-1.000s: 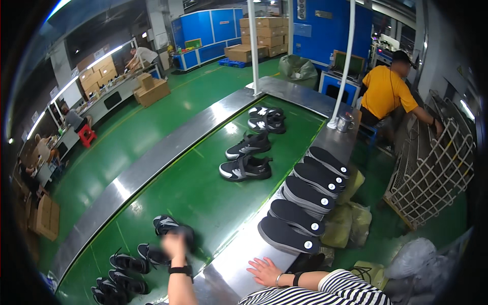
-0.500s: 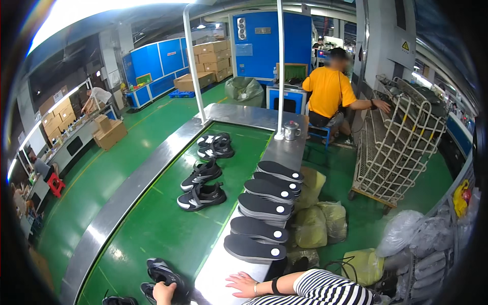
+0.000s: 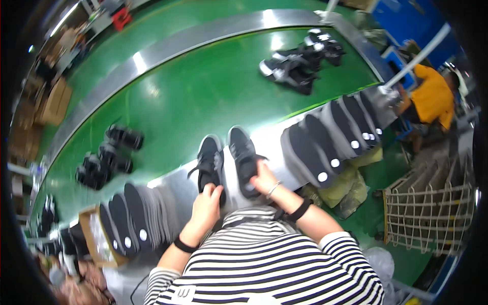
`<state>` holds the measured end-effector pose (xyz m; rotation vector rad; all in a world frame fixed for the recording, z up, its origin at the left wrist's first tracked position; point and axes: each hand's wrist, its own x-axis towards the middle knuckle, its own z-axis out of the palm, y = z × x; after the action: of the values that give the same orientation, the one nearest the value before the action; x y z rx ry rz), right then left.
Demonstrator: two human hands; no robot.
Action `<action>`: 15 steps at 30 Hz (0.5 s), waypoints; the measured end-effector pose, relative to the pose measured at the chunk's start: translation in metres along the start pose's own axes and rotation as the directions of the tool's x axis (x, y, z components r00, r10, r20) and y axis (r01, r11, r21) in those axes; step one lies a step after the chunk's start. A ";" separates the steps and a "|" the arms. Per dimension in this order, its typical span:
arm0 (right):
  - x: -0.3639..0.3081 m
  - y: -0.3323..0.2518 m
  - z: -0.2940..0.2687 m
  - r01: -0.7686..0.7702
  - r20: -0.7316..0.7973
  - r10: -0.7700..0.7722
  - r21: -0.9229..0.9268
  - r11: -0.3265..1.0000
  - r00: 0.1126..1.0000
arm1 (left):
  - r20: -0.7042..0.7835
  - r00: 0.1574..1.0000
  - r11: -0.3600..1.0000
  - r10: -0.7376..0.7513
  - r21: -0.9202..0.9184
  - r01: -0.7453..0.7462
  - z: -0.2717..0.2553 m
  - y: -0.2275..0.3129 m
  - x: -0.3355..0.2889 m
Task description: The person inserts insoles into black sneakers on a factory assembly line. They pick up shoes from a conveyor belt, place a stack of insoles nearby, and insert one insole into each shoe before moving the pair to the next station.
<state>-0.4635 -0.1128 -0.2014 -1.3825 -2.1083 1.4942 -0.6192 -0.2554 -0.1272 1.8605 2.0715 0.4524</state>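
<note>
A black-and-grey sneaker (image 3: pixel 209 156) stands on the left, toe pointing away from me, its heel end in the closed fingers of my left hand (image 3: pixel 205 207). Beside it lies the matching sneaker (image 3: pixel 242 147), also toe away. My right hand (image 3: pixel 265 180) grips it at the collar, thumb and fingers partly blurred. Both shoes are over the shiny metal ledge and the green belt's near edge. Stacks of dark insoles with white round spots flank the shoes: one stack (image 3: pixel 147 213) to the left, several more (image 3: pixel 310 145) to the right.
More black sneakers sit on the green belt (image 3: pixel 178 91), one group (image 3: pixel 290 68) far right, another (image 3: pixel 109 152) at left. An open carton (image 3: pixel 96 239) stands beside the left insoles. At right are yellowish plastic bags (image 3: pixel 340 190), a wire cart (image 3: pixel 427 218) and a seated person in orange (image 3: pixel 432 99).
My view has swung down and left. My right hand has left the metal surface and now grips a sneaker. My left hand holds a sneaker, and the pair sits side by side before me.
</note>
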 end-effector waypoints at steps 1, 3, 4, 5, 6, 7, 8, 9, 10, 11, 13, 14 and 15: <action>-0.004 -0.001 -0.003 0.030 0.003 -0.030 -0.001 1.000 1.000 | 0.018 0.999 1.000 -0.027 -0.003 0.027 -0.001 -0.010 -0.010; -0.009 0.009 -0.006 0.086 0.043 -0.084 -0.048 0.995 0.996 | -0.012 0.999 0.999 -0.040 -0.010 0.040 -0.003 -0.018 -0.024; -0.014 0.007 -0.012 0.064 0.058 -0.057 -0.123 0.990 0.997 | -0.057 0.998 1.000 -0.027 -0.014 0.026 -0.007 -0.014 -0.025; -0.015 0.013 -0.012 0.082 0.073 -0.073 -0.134 0.987 0.995 | -0.100 0.995 1.000 -0.010 -0.015 0.008 -0.008 -0.010 -0.025; -0.014 0.016 -0.013 0.108 0.091 -0.095 -0.149 0.983 0.991 | -0.128 0.992 0.996 -0.004 -0.084 -0.007 -0.004 -0.005 -0.022; -0.013 0.013 -0.013 0.141 0.060 -0.132 -0.182 0.973 0.989 | -0.156 0.988 0.989 0.006 -0.148 -0.029 0.001 0.002 -0.014; -0.014 0.009 -0.014 0.171 0.029 -0.169 -0.215 0.961 0.985 | -0.184 0.983 0.976 0.016 -0.210 -0.055 0.006 0.010 -0.005; -0.014 0.005 -0.016 0.205 -0.002 -0.212 -0.251 0.946 0.977 | -0.229 0.973 0.969 0.010 -0.238 -0.066 0.011 0.020 0.009; -0.011 0.003 -0.017 0.269 0.006 -0.282 -0.314 0.911 0.959 | -0.273 0.962 0.961 0.006 -0.265 -0.081 0.016 0.029 0.026; -0.010 0.002 -0.019 0.329 0.017 -0.348 -0.372 0.868 0.937 | -0.308 0.951 0.971 0.008 -0.227 -0.082 0.026 0.034 0.039; -0.009 -0.003 -0.022 0.381 0.034 -0.410 -0.446 0.810 0.911 | -0.375 0.927 0.986 0.020 -0.145 -0.081 0.047 0.033 0.064; -0.011 -0.007 -0.023 0.376 0.036 -0.407 -0.465 0.802 0.913 | -0.323 0.946 0.978 -0.010 -0.200 -0.058 0.051 0.028 0.072; -0.012 -0.009 -0.025 0.370 0.038 -0.404 -0.485 0.792 0.914 | -0.269 0.962 0.966 -0.038 -0.255 -0.033 0.053 0.022 0.079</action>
<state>-0.4464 -0.1064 -0.1787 -1.0013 -2.6305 0.7759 -0.5842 -0.1738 -0.1674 1.7204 2.0606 0.9773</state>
